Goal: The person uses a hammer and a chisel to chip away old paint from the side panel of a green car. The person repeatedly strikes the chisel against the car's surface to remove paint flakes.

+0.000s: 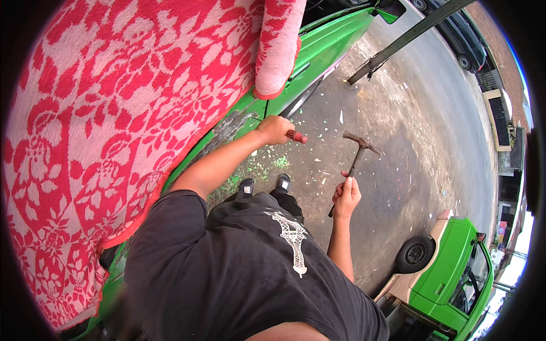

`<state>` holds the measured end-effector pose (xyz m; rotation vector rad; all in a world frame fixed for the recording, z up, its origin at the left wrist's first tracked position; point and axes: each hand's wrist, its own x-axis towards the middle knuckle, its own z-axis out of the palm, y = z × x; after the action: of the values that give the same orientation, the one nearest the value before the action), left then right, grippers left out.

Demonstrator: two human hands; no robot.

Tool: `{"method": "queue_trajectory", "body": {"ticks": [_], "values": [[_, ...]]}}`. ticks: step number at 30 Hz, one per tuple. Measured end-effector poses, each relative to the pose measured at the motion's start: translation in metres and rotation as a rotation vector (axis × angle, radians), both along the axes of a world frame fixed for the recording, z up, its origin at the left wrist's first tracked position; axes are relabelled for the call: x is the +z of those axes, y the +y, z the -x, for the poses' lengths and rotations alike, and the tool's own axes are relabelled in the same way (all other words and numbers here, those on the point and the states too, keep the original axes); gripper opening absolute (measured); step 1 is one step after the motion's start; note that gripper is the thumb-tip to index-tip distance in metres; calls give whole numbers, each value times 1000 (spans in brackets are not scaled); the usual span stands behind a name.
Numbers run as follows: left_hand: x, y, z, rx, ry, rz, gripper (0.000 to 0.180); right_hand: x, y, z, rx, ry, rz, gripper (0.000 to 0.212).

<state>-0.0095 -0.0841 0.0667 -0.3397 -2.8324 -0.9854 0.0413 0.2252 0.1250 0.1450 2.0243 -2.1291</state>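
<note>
Right hand (pixel 346 196) closed around hammer (pixel 355 160) at frame centre-right, handle running up-right to its head, well apart from left hand (pixel 274 129), which gripped a red-handled tool (pixel 295 136) against the scraped green car panel (pixel 239 122) under a red patterned cloth (pixel 125 125), above paint-flecked pavement (pixel 409 142).

Overcast daylight, bright and even; soft shadow under right hand (pixel 346 197). Sky overexposed at far right. Strong fisheye bending, black vignette at rim. Focus sharp around both hands.
</note>
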Motion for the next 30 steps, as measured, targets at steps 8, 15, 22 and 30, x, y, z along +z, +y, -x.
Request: {"method": "queue_trajectory", "body": {"ticks": [8, 15, 22, 30], "values": [[-2, -4, 11, -1, -99, -16, 12, -3, -6, -3, 95, -61, 6, 28], [4, 0, 25, 9, -304, 55, 17, -10, 0, 3, 122, -94, -16, 28], [4, -4, 31, 0, -332, 66, 17, -2, -13, 8, -39, 47, 128, 27], [4, -6, 30, 26, -318, 50, 17, -23, -15, 15, 42, -132, 56, 29]]}}
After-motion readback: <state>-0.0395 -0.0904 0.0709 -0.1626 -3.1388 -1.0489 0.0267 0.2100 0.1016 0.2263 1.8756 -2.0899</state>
